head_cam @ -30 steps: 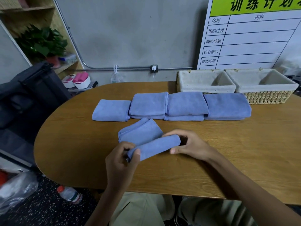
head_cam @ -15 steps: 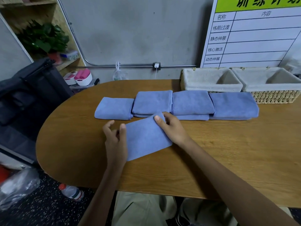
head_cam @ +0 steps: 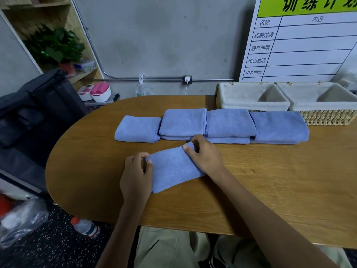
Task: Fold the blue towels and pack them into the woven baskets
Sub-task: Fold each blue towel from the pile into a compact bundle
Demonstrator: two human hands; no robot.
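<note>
Now a folded blue microfibre towel (head_cam: 174, 168) lies flat on the brown oval wooden counter (head_cam: 270, 180), near its front edge and turned at a slant. The left hand (head_cam: 136, 176) pinches the towel's left edge, thumb on top and fingers curled at the hem. The right hand (head_cam: 205, 154) rests on the towel's far right corner, its thumb and forefinger nipping that corner while the palm lies over the right edge.

Behind it, towards the middle of the counter, a row of folded blue towels runs left to right, each touching the next: a single folded towel (head_cam: 138, 129) at the left end, then a left two-towel stack (head_cam: 183, 122), a right two-towel stack (head_cam: 229, 123) and a thicker folded pile (head_cam: 278, 127) at the right end. The right hand's fingertips sit just in front of the two middle stacks.

At the back right corner of the counter stand two rectangular woven baskets with pale cloth liners, side by side and touching: the left basket (head_cam: 251, 102) and the right basket (head_cam: 328, 117). The thicker pile lies just in front of them.
</note>
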